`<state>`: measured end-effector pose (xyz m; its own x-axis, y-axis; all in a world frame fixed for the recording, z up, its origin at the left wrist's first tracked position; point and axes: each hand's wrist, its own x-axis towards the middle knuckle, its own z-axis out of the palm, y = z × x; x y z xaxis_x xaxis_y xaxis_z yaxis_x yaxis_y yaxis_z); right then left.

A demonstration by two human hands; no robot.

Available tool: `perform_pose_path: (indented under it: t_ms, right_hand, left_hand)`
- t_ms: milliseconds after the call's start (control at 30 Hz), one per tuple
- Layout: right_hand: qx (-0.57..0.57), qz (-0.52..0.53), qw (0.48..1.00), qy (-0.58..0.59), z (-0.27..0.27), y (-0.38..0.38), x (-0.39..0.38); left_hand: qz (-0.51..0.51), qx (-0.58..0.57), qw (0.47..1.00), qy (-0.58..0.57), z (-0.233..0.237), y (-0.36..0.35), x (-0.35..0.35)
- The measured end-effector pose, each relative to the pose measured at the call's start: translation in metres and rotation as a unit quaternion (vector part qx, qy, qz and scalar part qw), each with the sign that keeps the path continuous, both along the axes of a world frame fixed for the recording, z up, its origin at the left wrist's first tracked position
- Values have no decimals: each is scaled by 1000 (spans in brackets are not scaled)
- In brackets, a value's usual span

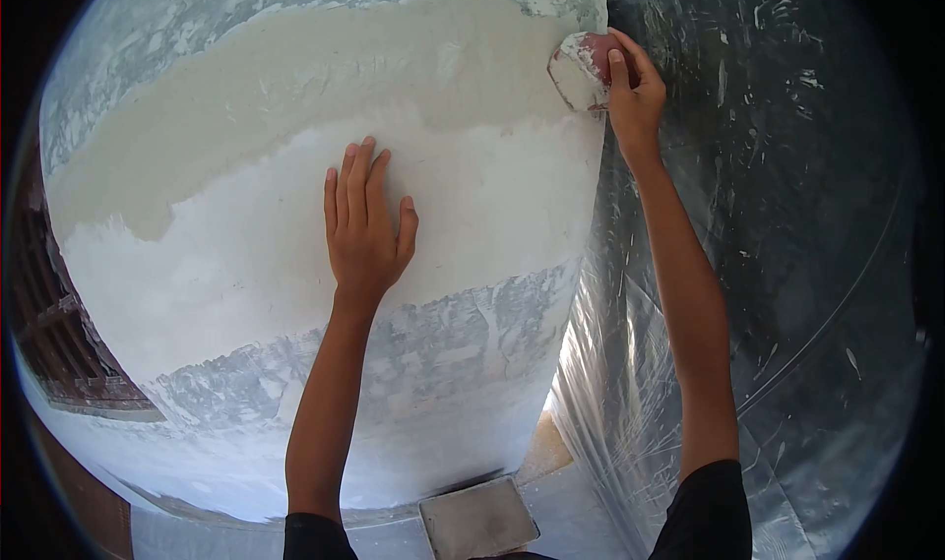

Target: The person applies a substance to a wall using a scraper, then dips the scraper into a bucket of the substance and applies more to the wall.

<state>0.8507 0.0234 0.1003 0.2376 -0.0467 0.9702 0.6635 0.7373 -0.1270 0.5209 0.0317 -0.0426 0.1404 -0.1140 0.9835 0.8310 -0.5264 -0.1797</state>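
My right hand (638, 97) grips a reddish putty spreader (598, 50) at the upper right, thumb on the near face. White putty coats much of the spreader, which lies against the right edge of the wall (472, 196). My left hand (362, 240) rests on the white middle part of the wall, its fingers stretched out and holding nothing. Above that hand a broad band of beige-grey putty (325, 68) runs across the wall up to the spreader. Patchy blue-grey surface shows above and below.
Dark plastic sheeting (787, 216) with white splashes hangs along the right side. A shallow rectangular tray (479, 519) with greyish contents sits low, near the wall's foot. Brown slatted woodwork (59, 334) borders the wall on the left.
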Motion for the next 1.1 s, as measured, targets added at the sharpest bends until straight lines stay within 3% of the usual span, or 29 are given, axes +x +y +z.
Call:
perform_pose_path:
  t_ms: [100, 167, 267, 400, 500, 600, 667, 700, 767, 800, 867, 1000, 1067, 1100]
  right_hand:
    - [47, 24, 996, 69, 1, -1, -4]
    - [41, 131, 988, 76, -2, -3, -6]
    - [31, 40, 997, 52, -8, 6, -1]
    - [55, 75, 987, 127, -10, 0, -7]
    - [53, 67, 995, 42, -12, 5, -5]
    - [64, 80, 987, 123, -9, 0, -11]
    - [28, 191, 979, 72, -10, -1, -15]
    - [28, 192, 978, 72, -10, 0, -14]
    - [-29, 52, 998, -7, -11, 4, -13]
    - [-28, 52, 998, -7, -7, 3, -13]
    - [44, 72, 988, 128, 2, 3, -12]
    - [80, 94, 985, 123, -5, 0, -26]
    - [51, 26, 995, 82, -12, 5, -27]
    - [64, 23, 991, 117, -11, 5, -26]
  left_hand:
    - [0, -2, 1000, 0, 0, -1, 0]
    - [0, -4, 1000, -1, 0, 0, 0]
    - [-3, 1, 1000, 1, 0, 0, 0]
    - [-3, -2, 1000, -1, 0, 0, 0]
    - [-1, -3, 1000, -1, 0, -1, 0]
    - [-1, -4, 1000, -2, -1, -1, 1]
    - [-2, -4, 1000, -2, -1, -1, 0]
    - [-2, -3, 1000, -2, 0, -1, 0]
    - [-3, -3, 1000, -1, 0, 0, 1]
    - [-1, -1, 1000, -2, 0, 0, 1]
    - [2, -1, 1000, -1, -1, -1, 0]
    - [3, 1, 1000, 0, 0, 1, 0]
    - [6, 3, 1000, 2, 0, 0, 0]
    - [5, 2, 1000, 2, 0, 0, 0]
